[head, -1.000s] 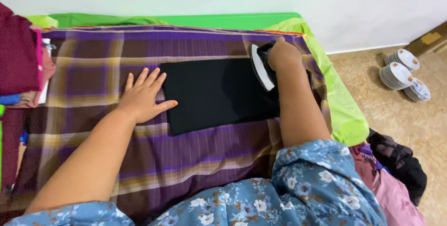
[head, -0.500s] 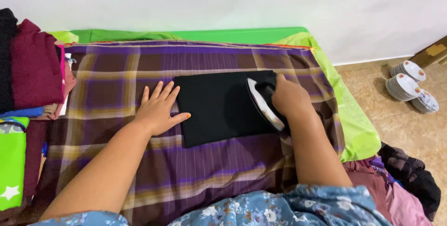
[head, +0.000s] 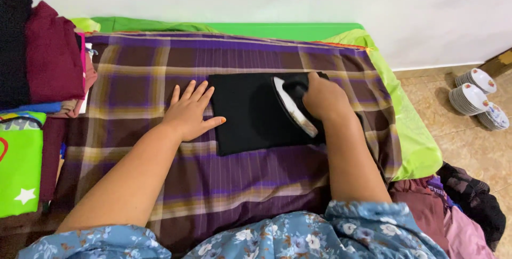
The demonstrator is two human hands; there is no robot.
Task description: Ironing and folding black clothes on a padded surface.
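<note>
The black cloth [head: 250, 112] lies flat and smooth. The right hand [head: 324, 99] grips the iron [head: 292, 104], hiding its handle. At nine o'clock, the left hand [head: 189, 114] presses flat, fingers open.

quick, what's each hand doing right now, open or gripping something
Left hand: open, fingers spread, flat on the edge of the black cloth.
Right hand: closed around the handle of the iron, which sits on the black cloth.

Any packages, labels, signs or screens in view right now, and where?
Green bag or package: far left edge beside the plaid cloth, flat, bright green with a white star and a red outline shape.
No labels, signs or screens visible.
</note>
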